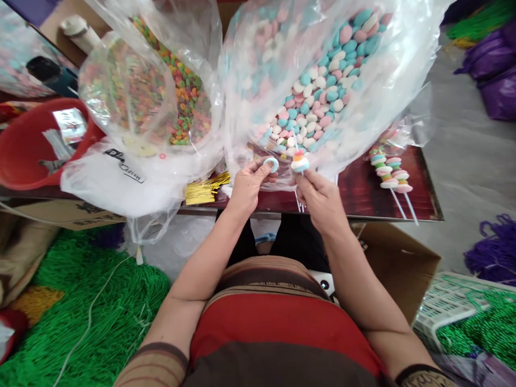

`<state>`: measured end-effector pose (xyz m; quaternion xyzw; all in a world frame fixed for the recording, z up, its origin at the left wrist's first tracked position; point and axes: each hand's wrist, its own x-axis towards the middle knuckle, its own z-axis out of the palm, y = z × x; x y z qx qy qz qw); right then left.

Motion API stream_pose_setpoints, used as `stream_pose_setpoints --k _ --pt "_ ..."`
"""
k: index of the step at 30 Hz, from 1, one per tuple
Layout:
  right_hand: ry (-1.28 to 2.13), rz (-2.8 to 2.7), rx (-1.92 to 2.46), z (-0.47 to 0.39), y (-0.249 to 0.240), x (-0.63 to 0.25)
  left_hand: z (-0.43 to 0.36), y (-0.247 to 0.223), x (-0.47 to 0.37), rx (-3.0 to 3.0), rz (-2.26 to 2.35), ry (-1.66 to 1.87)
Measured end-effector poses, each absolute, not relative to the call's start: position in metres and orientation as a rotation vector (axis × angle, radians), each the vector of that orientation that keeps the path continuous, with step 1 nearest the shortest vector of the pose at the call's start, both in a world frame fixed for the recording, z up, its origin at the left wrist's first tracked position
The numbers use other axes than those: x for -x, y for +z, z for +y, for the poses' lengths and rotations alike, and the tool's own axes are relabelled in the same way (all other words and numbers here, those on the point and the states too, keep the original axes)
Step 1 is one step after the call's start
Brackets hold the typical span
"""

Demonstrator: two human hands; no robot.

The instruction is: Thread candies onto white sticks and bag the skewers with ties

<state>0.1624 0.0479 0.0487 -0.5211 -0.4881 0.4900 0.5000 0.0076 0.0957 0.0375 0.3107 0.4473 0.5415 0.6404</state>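
Observation:
Between thumb and fingers, my left hand [247, 184] pinches a pale blue and white marshmallow [273, 164]. Just to its right, my right hand [320, 199] is closed on a candy skewer [299, 161], a white stick threaded with a blue-white marshmallow and orange and red pieces near its upper end. The marshmallow and the skewer are apart. Beyond both hands lies a large clear bag of pink, white and blue marshmallows [318, 102]. Two filled candy skewers [391, 173] rest at the table's right end, their sticks over the front edge.
A plastic bag of small colourful gummy rings [185, 102] lies at the left. Yellow twist ties [203, 191] sit by my left wrist. A red basin [24, 161] stands at far left. Below are green cords [100, 290], a cardboard box [395, 258] and a white basket [447, 306].

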Motion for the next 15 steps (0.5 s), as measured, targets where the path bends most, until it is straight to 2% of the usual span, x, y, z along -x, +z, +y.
stream_pose_setpoints --k 6,15 --pt "1.387 -1.294 1.347 0.006 0.060 -0.165 0.095 0.045 -0.008 -0.506 0.922 1.244" --pt "1.149 -1.507 1.426 0.009 0.053 -0.159 0.092 0.052 -0.011 -0.432 0.916 1.192"
